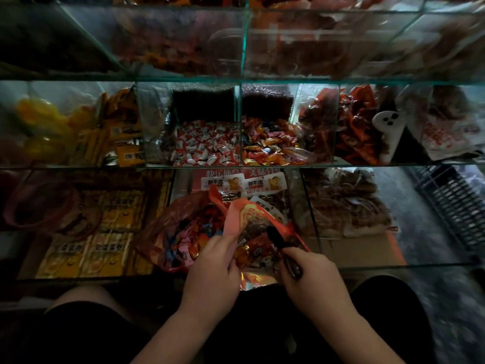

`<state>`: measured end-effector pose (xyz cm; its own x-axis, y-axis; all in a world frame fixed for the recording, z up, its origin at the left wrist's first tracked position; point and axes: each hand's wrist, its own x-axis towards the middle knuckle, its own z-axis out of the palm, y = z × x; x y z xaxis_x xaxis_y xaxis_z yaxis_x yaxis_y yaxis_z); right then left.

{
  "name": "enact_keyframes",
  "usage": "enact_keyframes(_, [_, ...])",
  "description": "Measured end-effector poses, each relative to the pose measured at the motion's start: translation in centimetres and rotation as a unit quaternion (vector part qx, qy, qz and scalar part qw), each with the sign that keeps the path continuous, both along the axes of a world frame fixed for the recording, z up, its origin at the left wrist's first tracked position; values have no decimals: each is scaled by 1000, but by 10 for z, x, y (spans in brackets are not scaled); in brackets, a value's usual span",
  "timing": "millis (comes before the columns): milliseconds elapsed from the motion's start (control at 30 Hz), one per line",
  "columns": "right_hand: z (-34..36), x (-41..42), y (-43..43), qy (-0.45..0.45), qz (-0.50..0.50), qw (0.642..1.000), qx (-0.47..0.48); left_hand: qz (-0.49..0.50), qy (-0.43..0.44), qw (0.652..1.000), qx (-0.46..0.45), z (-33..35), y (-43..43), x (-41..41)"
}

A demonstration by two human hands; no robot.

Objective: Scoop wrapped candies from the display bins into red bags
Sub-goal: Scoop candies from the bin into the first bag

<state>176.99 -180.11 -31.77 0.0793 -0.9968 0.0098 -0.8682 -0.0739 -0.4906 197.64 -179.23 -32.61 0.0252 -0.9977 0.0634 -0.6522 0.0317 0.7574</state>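
Dim glass bins (240, 127) hold candies (267, 145) above; left hand (212, 264) pinches the red bag (249, 214) open, right hand (312, 274) grips a scoop (275, 239) at its mouth: recommend keeping the mouth wide, tipping slowly.

Head view, looking down, close over bins (241, 124).

Glass display case (240, 74), tiered, glass dividers.
Middle tier, left to right: yellow packets (115, 132), red-and-white candies (207, 145), gold-orange candies (270, 148), red-orange packets (351, 132).
Lower tier: yellow packs (105, 232) left, red bag (168, 232) of mixed sweets centre, brown snack bags (346, 206) right.
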Motion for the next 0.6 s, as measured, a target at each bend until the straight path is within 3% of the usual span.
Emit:
enact_keyframes(100, [-6,5,-6,-20,-50,999,-5,2,-3,1000,15,-1,0,1])
enact_keyframes(200, [-6,6,-15,-27,-35,999,7,7,0,1000,26,1,0,2])
enact_keyframes(367, [-9,4,-16,-166,-5,981,96,13,8,1000,23,3,2,1])
enact_keyframes(500, [-13,7,-15,-254,-111,954,112,19,16,999,24,2,2,3])
enact_keyframes(600, [-9,6,-12,-286,-168,941,73,15,12,1000,23,2,2,6])
